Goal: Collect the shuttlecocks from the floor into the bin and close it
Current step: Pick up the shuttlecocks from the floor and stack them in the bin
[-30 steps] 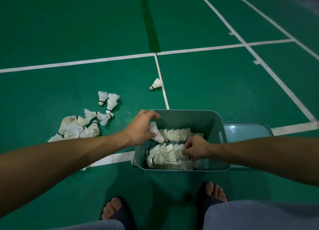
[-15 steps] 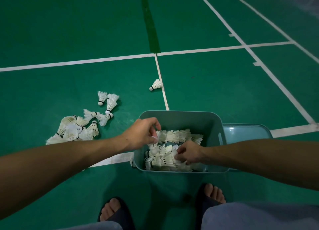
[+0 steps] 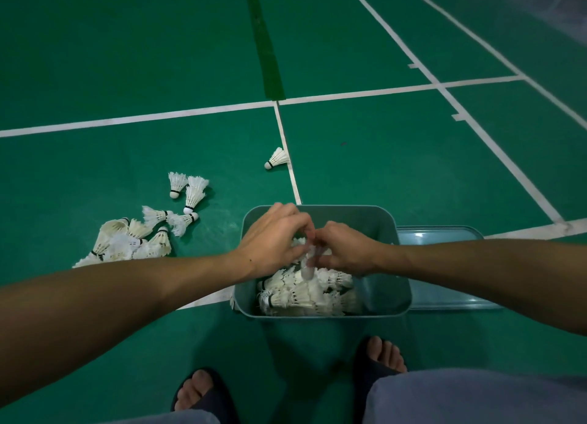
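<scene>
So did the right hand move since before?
Yes. The right hand went from the bin's near edge toward its middle, and now meets the left hand over the shuttlecocks.

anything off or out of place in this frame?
Nothing damaged. Task just unfinished: a pile of shuttlecocks and one stray shuttlecock lie on the floor, and the lid lies beside the open bin. Both hands meet over the bin on a blurred shuttlecock.

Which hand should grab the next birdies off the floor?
Probably the left hand. The pile of shuttlecocks lies on the floor left of the bin, on that arm's side; the right hand would have to cross over.
</scene>
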The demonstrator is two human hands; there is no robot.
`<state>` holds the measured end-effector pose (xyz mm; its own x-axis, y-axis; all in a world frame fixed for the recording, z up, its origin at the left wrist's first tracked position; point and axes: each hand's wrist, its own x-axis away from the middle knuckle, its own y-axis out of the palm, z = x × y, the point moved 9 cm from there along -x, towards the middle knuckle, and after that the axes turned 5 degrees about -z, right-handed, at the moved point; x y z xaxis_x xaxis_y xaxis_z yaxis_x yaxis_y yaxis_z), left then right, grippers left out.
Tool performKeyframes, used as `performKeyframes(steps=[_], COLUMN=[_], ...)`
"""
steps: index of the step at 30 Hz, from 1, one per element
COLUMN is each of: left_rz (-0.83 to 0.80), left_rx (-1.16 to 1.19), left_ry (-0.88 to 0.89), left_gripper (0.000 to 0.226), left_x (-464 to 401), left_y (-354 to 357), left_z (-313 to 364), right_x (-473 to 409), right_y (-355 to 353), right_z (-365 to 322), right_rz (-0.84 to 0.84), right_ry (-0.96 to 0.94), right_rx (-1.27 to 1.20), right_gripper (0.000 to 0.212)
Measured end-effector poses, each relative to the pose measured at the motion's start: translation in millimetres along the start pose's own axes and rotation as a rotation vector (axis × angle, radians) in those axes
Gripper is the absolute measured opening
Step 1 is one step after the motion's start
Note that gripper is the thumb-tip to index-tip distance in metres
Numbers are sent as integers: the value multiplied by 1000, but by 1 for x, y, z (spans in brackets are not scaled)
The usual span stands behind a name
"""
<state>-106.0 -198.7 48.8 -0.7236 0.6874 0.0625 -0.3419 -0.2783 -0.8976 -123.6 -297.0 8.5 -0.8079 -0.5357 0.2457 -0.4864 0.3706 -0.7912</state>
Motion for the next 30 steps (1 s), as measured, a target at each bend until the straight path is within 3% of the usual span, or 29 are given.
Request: performKeyframes(steps=[2,4,7,11,13,18,21,30], left_rz=[-69,-279,-573,-755,-767,-659,-602,-466], left_rx=[-2,40,-23,-160,-105,-3,27,165], left_ry=[-82,-172,-242,-330,-376,-433,-463,-465], left_gripper=[27,28,41,69,70,47,36,49], left_x=[-4,-3,16,42,47,42,39,30], left_y=[11,40,87,127,137,140,143,126], left_z=[-11,-29,-45,-53,-50,-53,-61,-67], right_x=[10,20,30,32,28,25,29,41], right_y=[-9,-10,16,56,63,82,101,107], right_z=[18,44,82,90,90,104,109,112], right_rz=[68,117,7,-119,-117,-100,-121,-156], right_ry=[79,209,418,469,472,583,667,721], right_rx=[134,146,39,-81,-101,-352,-499,-536], right_gripper=[18,16,16,21,18,5,10,19])
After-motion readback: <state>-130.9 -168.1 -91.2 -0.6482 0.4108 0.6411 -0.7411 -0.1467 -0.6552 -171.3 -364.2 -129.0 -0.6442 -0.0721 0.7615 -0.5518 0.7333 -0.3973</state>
